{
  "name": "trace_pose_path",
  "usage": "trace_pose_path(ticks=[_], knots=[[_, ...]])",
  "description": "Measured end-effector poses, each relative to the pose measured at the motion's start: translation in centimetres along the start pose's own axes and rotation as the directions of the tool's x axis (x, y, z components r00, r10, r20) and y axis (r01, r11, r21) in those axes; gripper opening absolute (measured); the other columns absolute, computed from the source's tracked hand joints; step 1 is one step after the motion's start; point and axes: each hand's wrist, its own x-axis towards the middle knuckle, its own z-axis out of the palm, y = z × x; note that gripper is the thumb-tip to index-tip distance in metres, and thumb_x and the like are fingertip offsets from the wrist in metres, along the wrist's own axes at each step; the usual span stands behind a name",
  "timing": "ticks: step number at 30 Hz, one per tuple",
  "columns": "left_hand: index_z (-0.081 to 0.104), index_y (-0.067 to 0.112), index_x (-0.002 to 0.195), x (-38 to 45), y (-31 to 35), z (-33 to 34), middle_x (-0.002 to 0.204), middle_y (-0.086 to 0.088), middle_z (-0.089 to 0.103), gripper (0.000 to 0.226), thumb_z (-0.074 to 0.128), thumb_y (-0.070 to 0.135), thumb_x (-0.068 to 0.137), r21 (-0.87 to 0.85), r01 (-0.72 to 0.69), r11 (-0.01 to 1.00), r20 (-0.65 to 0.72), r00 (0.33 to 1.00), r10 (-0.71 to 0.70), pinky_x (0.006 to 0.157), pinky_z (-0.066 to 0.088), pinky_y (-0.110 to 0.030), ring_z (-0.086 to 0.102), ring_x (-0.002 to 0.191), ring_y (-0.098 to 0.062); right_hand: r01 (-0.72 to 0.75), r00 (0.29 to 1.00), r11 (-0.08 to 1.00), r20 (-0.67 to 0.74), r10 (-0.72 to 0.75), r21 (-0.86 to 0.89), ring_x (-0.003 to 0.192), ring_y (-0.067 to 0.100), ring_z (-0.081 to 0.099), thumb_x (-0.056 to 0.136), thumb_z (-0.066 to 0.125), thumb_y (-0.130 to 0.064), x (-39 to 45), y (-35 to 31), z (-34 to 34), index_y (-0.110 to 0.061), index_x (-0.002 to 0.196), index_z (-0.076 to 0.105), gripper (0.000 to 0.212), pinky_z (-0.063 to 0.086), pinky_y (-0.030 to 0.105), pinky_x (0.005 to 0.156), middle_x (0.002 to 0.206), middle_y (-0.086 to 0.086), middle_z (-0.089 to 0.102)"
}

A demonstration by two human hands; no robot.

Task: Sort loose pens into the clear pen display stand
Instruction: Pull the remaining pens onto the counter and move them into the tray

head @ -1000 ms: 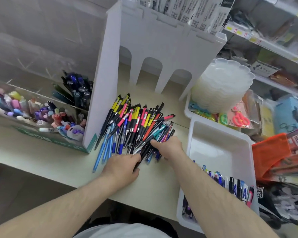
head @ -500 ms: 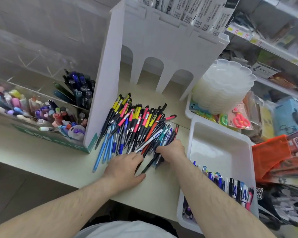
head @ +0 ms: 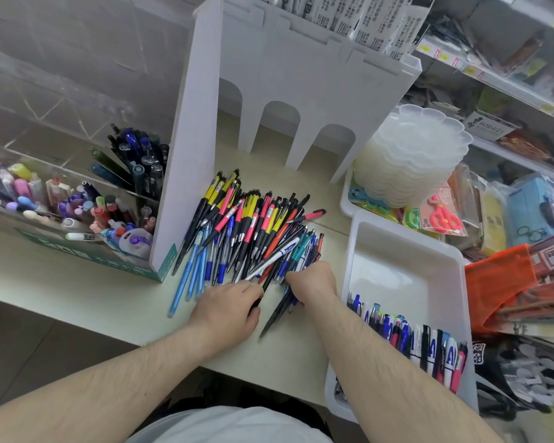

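**Entry: both hands in the pen pile, nothing in the stand yet**

I see the heap of loose click pens (head: 247, 231), yellow, pink, blue and black barrels, lying on the pale countertop (head: 77, 292) just beside the tall white plastic divider panel (head: 186, 155). The clear acrylic pen display stand (head: 61, 174) sits on the far side of that panel, already holding markers and dark pens.

The left hand (head: 227, 306) has its fingers curled round a black pen (head: 264, 287) at the near edge of the heap. The right hand (head: 314, 281) is closed over a small bunch of dark and blue pens (head: 285, 306); its fingertips are hidden, so I judge the grip from the pens sticking out under the palm.

Step, as I judge it: gathering a handful before transfer.

Risks from here:
- Bundle held off-centre; a pen could slide out on lifting.
- Near pens lie close to the counter edge; a sweep could push them off.
- The white plastic tray (head: 406, 266) beside the right wrist could catch strays.
- The panel stands between heap and stand; carried pens could clip it.
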Motion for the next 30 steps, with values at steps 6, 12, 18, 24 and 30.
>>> trace_pose_path(ticks=[6, 12, 18, 24, 30], knots=[[0.052, 0.029, 0.121, 0.6, -0.3, -0.1, 0.106, 0.012, 0.061, 0.024, 0.041, 0.026, 0.100, 0.015, 0.082, 0.996, -0.021, 0.996, -0.082, 0.067, 0.041, -0.026, 0.049, 0.076, -0.009, 0.056, 0.998, 0.992, -0.020, -0.059, -0.114, 0.066, 0.016, 0.063, 0.080, 0.076, -0.024, -0.8, -0.6, 0.0, -0.012, 0.094, 0.058, 0.026, 0.044, 0.025, 0.047, 0.085, 0.002, 0.065], [0.055, 0.029, 0.129, 0.6, 0.0, 0.2, 0.114, 0.013, 0.064, 0.033, 0.039, 0.030, 0.100, 0.002, 0.102, 0.995, -0.052, 0.993, -0.102, 0.073, 0.047, -0.027, 0.060, 0.087, -0.011, 0.017, 1.000, 0.996, -0.019, -0.019, -0.085, 0.064, 0.015, 0.063, 0.081, 0.069, -0.026, -1.6, -0.8, -0.4, -0.019, 0.075, 0.054, 0.018, 0.057, 0.028, 0.059, 0.073, -0.001, 0.064], [0.058, 0.029, 0.132, 0.3, 0.2, 0.1, 0.119, 0.014, 0.065, 0.038, 0.040, 0.032, 0.099, -0.002, 0.062, 0.998, -0.064, 0.996, -0.062, 0.087, 0.048, -0.030, 0.062, 0.102, -0.010, 0.018, 0.998, 0.997, -0.052, -0.021, -0.069, 0.055, 0.013, 0.056, 0.081, 0.067, -0.024, -2.3, -0.5, -0.2, -0.018, 0.074, 0.057, 0.014, 0.038, 0.022, 0.044, 0.068, -0.002, 0.061], [0.062, 0.028, 0.122, 0.3, 0.5, 0.2, 0.106, 0.011, 0.067, 0.036, 0.037, 0.034, 0.097, 0.092, 0.076, 0.993, -0.042, 0.997, -0.072, 0.078, 0.047, -0.031, 0.064, 0.091, -0.013, -0.076, 0.996, 0.995, -0.040, 0.079, 0.071, 0.050, 0.015, 0.054, 0.080, 0.067, -0.019, -2.8, -0.4, -0.5, -0.014, 0.073, 0.056, 0.014, 0.036, 0.021, 0.042, 0.062, 0.000, 0.058], [0.057, 0.032, 0.133, 0.1, 0.7, -0.3, 0.118, 0.014, 0.066, 0.040, 0.038, 0.035, 0.099, -0.007, 0.092, 0.996, -0.049, 0.995, -0.092, 0.089, 0.049, -0.032, 0.062, 0.102, -0.010, -0.061, 0.996, 0.965, -0.047, 0.075, 0.254, 0.054, 0.018, 0.046, 0.081, 0.065, -0.022, -3.5, 0.0, -0.6, -0.014, 0.068, 0.051, 0.021, 0.034, 0.024, 0.046, 0.060, 0.000, 0.049]])
